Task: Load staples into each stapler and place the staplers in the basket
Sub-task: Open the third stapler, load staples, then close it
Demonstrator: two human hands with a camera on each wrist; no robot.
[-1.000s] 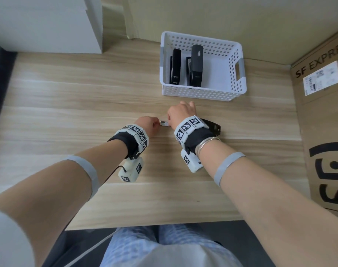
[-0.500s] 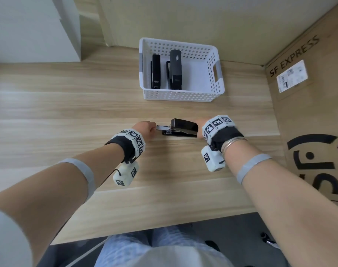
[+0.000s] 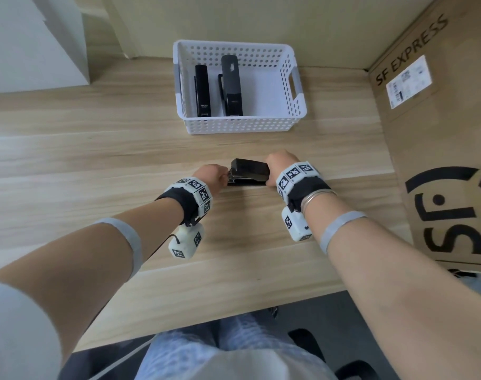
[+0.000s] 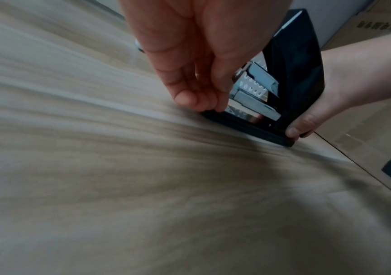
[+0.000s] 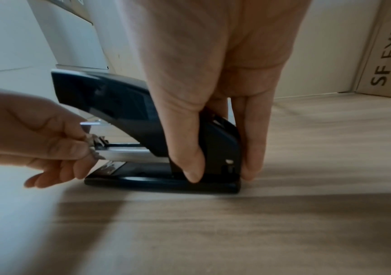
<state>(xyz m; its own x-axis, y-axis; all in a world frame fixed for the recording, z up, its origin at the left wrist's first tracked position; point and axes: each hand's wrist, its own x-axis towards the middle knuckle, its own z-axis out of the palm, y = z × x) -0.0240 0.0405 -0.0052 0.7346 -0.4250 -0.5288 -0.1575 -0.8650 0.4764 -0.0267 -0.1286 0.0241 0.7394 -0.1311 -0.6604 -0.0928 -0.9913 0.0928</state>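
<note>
A black stapler stands on the wooden table, front end pointing left, its top cover raised off the metal staple tray. My right hand grips the rear of the stapler, thumb on the near side and fingers behind it. With my left hand I pinch the front end of the staple tray. The white perforated basket at the back holds two black staplers lying side by side.
A large SF Express cardboard box walls off the right side of the table. A white cabinet stands at the back left. Bare wood stretches to the left of my hands, and the table's front edge is near my lap.
The staple tray stuck out to the left half a second ago; my left hand has moved right with it, up against the stapler's front. My right hand shifted to the stapler's rear.
</note>
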